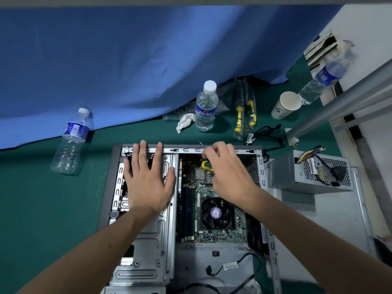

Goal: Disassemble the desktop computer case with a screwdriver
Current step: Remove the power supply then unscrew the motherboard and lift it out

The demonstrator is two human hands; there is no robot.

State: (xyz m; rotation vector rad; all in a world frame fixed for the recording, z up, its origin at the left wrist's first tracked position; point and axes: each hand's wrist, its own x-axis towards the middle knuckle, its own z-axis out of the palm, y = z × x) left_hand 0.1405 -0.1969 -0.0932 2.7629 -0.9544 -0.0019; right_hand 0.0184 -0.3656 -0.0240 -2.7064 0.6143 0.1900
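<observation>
green mat [42, 209] under blue drape [106, 60] | case [148, 240] open, mid-mat | left hand [148, 179] flat on drive cage [157, 234] | right hand [229, 172] gripped yellow screwdriver [205, 165] | PSU [307, 172] beside right edge

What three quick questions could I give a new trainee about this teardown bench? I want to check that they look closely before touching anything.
1. True or false: the left hand lies flat with spread fingers on the metal drive cage of the computer case.
2. Which tool does the right hand hold over the motherboard? A) pliers B) a yellow-handled screwdriver C) a brush
3. Fill in: the removed power supply sits outside the case, to its ____.

Key: 1 true; 2 B; 3 right.
</observation>
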